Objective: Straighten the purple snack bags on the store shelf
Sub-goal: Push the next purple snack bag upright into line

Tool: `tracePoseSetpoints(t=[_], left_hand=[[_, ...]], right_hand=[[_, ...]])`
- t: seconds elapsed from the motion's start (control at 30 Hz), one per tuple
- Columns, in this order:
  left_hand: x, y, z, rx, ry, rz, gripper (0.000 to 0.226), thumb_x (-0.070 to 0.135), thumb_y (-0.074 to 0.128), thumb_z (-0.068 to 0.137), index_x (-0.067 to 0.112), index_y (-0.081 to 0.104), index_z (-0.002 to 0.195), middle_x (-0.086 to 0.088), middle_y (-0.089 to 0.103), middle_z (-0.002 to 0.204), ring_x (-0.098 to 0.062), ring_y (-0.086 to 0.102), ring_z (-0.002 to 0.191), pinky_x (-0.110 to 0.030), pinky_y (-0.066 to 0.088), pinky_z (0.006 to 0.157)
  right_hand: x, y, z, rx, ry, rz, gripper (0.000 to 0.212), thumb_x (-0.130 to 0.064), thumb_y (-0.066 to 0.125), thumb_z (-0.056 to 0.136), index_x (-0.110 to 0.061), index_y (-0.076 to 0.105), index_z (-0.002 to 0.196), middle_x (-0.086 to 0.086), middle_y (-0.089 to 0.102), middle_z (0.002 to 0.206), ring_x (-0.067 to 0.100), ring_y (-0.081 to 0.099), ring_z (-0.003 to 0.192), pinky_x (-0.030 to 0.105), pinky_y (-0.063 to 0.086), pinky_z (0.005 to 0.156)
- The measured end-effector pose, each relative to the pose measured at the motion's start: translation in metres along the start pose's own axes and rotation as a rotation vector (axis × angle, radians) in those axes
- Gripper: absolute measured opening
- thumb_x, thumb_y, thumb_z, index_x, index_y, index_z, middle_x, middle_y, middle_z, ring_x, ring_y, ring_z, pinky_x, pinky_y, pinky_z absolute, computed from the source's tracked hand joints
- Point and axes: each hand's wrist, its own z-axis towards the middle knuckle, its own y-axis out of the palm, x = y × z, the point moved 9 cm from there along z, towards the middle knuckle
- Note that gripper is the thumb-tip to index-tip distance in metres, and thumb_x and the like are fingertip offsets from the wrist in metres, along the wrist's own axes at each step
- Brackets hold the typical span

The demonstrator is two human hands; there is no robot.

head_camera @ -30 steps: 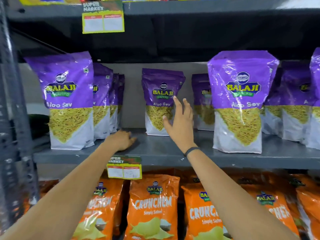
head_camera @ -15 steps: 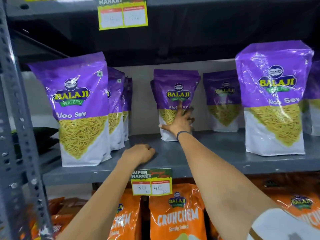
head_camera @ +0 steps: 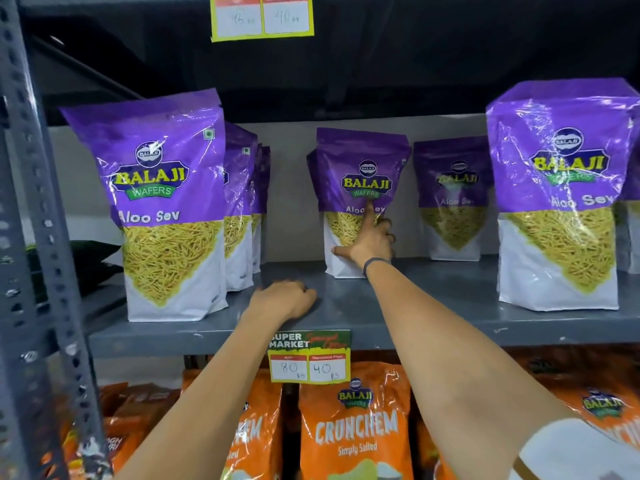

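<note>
Purple Aloo Sev snack bags stand upright on a grey metal shelf (head_camera: 433, 306). A row of bags (head_camera: 166, 202) fills the left. One bag (head_camera: 360, 174) stands far back in the middle, with another bag (head_camera: 453, 192) to its right. A large bag (head_camera: 561, 195) sits near the front at the right. My right hand (head_camera: 369, 242) lies against the front of the middle back bag, index finger up, thumb spread to the left and the other fingers curled at its right side. My left hand (head_camera: 285, 299) rests as a loose fist on the shelf, holding nothing.
A perforated grey upright (head_camera: 38, 237) runs down the left edge. A price tag (head_camera: 310, 356) hangs on the shelf's front lip, another tag (head_camera: 262, 15) on the shelf above. Orange Crunchem bags (head_camera: 353, 431) fill the shelf below.
My right hand has reached deeper into the shelf and landed on the middle back bag. The left hand stayed in a fist on the shelf. The view moved closer.
</note>
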Motion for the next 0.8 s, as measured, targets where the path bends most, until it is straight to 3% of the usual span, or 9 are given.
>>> tracePoseSetpoints(t=[0.33,0.53,0.8], left_hand=[[-0.001,-0.003,-0.006,-0.011,-0.029,-0.012,0.052,0.041,0.026,0.096,0.019,0.052,0.136,-0.011,0.05,0.147,-0.03,0.046,0.133,-0.045,0.035,0.111],[-0.009,-0.006,-0.01,0.033,-0.068,-0.032,0.052,0.038,0.028,0.095,0.019,0.053,0.136,-0.011,0.051,0.147,-0.031,0.049,0.131,-0.043,0.039,0.11],[-0.008,-0.006,-0.013,0.022,-0.093,-0.022,0.053,0.04,0.029,0.096,0.018,0.051,0.139,-0.011,0.05,0.148,-0.031,0.047,0.133,-0.043,0.038,0.11]], right_hand=[[0.0,-0.024,-0.028,0.007,-0.056,-0.024,0.121,-0.047,0.083,0.064,-0.035,-0.001,0.15,0.02,0.029,0.138,0.043,0.044,0.118,0.048,0.044,0.095],[0.001,-0.043,-0.055,0.033,-0.084,-0.025,0.117,-0.05,0.08,0.067,-0.036,-0.001,0.15,0.017,0.033,0.132,0.039,0.046,0.112,0.046,0.047,0.087],[0.001,-0.063,-0.084,0.075,-0.085,-0.051,0.114,-0.055,0.077,0.066,-0.033,0.003,0.151,0.017,0.034,0.134,0.04,0.045,0.115,0.047,0.046,0.087]])
